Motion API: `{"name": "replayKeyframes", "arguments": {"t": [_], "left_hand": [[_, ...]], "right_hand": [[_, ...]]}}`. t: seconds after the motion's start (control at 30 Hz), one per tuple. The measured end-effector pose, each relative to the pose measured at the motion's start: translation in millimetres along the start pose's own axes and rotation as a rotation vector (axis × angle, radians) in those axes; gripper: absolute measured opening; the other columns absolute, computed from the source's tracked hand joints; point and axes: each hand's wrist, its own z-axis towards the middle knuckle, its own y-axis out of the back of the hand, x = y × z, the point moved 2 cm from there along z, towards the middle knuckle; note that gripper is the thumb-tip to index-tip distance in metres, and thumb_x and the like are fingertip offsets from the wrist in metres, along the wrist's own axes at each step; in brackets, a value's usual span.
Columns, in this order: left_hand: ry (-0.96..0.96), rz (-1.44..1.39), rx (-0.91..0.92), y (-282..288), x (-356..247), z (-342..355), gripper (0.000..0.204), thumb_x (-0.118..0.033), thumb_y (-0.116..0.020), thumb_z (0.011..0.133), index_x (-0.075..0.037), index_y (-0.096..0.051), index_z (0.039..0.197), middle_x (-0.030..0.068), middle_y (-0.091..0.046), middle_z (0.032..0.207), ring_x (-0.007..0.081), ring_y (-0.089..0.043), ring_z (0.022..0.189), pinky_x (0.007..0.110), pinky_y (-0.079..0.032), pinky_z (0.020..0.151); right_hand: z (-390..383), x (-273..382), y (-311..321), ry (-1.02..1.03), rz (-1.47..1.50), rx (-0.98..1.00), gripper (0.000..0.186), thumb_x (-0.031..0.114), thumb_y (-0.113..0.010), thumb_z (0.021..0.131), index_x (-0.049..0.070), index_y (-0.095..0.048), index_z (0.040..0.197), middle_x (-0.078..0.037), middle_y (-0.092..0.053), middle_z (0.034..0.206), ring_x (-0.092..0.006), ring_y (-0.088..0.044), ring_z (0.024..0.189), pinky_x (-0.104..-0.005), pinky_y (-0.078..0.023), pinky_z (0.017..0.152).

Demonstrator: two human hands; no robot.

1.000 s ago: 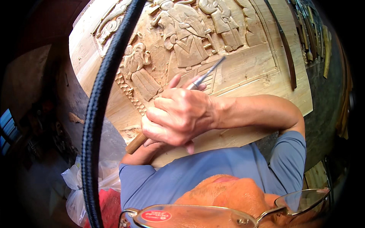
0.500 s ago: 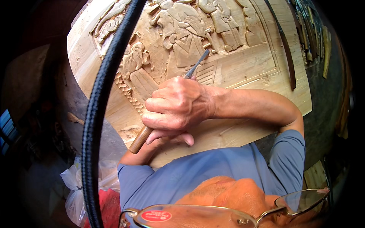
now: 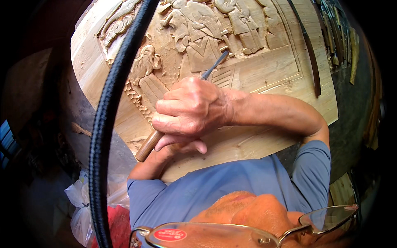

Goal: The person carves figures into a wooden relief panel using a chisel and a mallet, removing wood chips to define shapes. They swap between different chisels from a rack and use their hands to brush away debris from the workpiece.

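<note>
My right hand (image 3: 190, 107) is closed around a chisel with a round brown wooden handle (image 3: 149, 145). Its grey metal blade (image 3: 215, 65) points away to the upper right, the tip by a carved robed figure (image 3: 200, 37). Beneath my right hand, my left hand (image 3: 192, 145) is mostly hidden. Only its forearm and what looks like its thumb show, so its grip cannot be made out. Both hands are over a large pale wooden relief panel (image 3: 273, 70) carved with figures, folds and a scaly strip (image 3: 138, 101).
A long thin dark curved strip (image 3: 310, 49) lies across the panel's right side. Several carving tools (image 3: 335, 37) lie beyond the right edge. A black braided cord (image 3: 108, 99) crosses the view at left. A clear plastic bag (image 3: 78, 198) sits at the lower left.
My right hand and the chisel handle have shifted slightly left and away from my body. The blade tip is slightly farther away, still beside the robed figure.
</note>
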Motion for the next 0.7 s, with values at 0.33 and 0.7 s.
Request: {"name": "replayKeyframes", "arguments": {"t": [0.33,0.7], "left_hand": [[0.030,0.289,0.061,3.4,-13.8,-6.0,0.072,-0.023,-0.085,0.097,-0.017,-0.044,0.157,0.0006,-0.060,0.153,0.0079,-0.053,0.147,0.032,-0.042,0.126],[-0.468,-0.147,0.072,12.8,35.2,50.1,0.109,-0.057,-0.084,0.095,-0.008,-0.024,0.171,0.0117,-0.042,0.166,0.0271,-0.044,0.154,0.048,-0.040,0.127]], "right_hand": [[5.6,-2.1,3.1,-0.039,0.055,0.000,0.051,0.057,-0.075,0.097,0.012,-0.057,0.080,-0.004,-0.057,0.071,-0.0240,-0.069,0.062,-0.0393,-0.055,0.052],[6.9,-14.2,-7.0,-0.101,0.004,0.060,0.046,0.055,-0.075,0.096,0.012,-0.061,0.086,-0.003,-0.058,0.074,-0.0233,-0.069,0.065,-0.0382,-0.055,0.052]]}}
